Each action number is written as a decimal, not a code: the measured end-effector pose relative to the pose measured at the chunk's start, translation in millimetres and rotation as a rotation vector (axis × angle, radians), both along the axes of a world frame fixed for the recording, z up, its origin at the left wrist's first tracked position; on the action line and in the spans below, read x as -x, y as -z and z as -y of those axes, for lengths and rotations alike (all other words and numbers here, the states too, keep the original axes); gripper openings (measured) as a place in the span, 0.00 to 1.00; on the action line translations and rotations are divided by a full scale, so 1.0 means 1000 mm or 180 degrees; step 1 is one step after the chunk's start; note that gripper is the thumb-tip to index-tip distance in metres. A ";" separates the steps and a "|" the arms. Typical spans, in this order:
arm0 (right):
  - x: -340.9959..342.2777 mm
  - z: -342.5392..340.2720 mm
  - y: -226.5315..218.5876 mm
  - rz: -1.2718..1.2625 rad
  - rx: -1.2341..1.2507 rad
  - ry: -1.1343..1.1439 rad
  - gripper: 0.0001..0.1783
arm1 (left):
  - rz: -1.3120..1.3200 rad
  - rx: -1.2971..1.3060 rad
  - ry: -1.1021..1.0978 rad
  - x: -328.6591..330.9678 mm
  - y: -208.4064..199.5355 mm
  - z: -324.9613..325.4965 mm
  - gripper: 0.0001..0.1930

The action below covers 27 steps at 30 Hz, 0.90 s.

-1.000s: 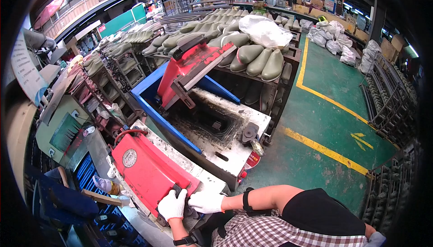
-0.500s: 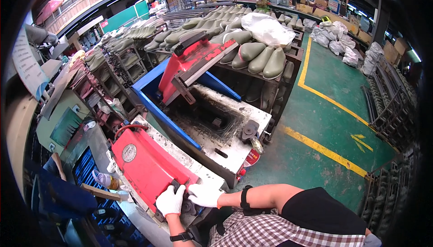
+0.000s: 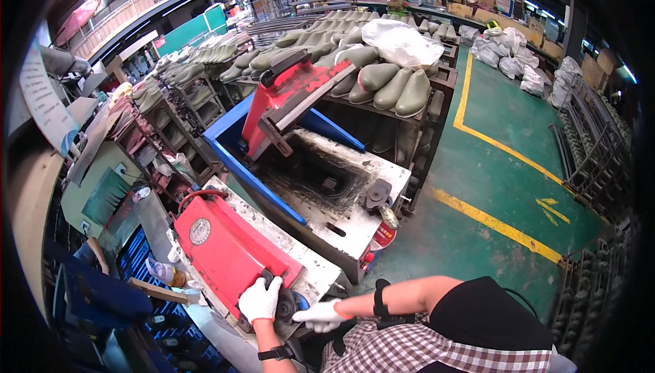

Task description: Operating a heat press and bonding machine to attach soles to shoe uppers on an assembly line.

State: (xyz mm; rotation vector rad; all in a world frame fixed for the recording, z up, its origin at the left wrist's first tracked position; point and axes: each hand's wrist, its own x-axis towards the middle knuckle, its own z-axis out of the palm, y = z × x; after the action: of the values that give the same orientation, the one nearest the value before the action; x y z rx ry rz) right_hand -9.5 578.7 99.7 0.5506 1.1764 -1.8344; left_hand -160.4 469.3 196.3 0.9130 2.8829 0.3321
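Observation:
My left hand [image 3: 259, 301], in a white knit glove, is closed round the black handle [image 3: 267, 277] at the near end of a red machine cover [image 3: 228, 243]. The cover lies lowered over a white, worn machine base [image 3: 310, 265]. Beside that hand is a dark round knob [image 3: 286, 307], with a small blue patch at its right. My right hand [image 3: 319, 316], also gloved, is just right of the knob, its fingers drawn together and pointing left. What they hold, if anything, is hidden.
A second machine has its red lid [image 3: 286, 100] raised over a dark cavity [image 3: 326, 181], between blue side panels [image 3: 256, 185]. Behind it, grey-green boot-shaped forms [image 3: 413, 93] crowd a rack. A purple-capped bottle [image 3: 164, 273] stands left. Another person's arm [image 3: 99, 256] shows at far left.
My right hand has drawn back from the cover's near edge, down and right, uncovering the knob and blue patch. My left hand stays on the handle.

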 end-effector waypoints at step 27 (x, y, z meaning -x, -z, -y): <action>0.154 -0.040 -0.077 -0.2948 -0.3220 0.0648 0.49 | -0.2432 -0.1353 0.0773 0.078 -0.183 0.027 0.38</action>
State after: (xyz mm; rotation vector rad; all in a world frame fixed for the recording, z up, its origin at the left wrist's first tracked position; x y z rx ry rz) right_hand -163.0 619.1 177.1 0.3275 2.8067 -1.5516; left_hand -238.8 442.2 379.6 1.7796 3.3518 0.7264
